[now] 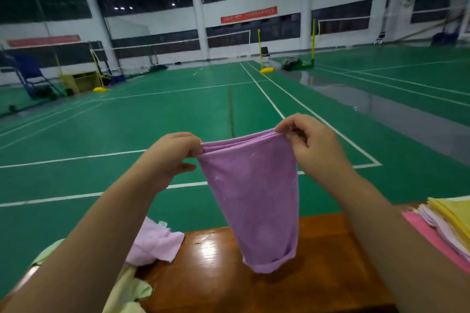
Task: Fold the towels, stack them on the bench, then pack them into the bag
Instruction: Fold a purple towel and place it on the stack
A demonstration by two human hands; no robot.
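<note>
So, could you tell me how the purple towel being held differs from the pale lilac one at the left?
The purple towel is deeper in colour, folded in layers and hangs from both hands over the bench; the pale lilac towel lies crumpled and unheld on the bench. Both look like soft cloth.

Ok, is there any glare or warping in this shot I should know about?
Head view: ceiling lights throw white glare on the glossy wooden bench beside the purple towel; the wide-angle lens bows the court lines and pillars; the forearms at the frame edges look soft.
</note>
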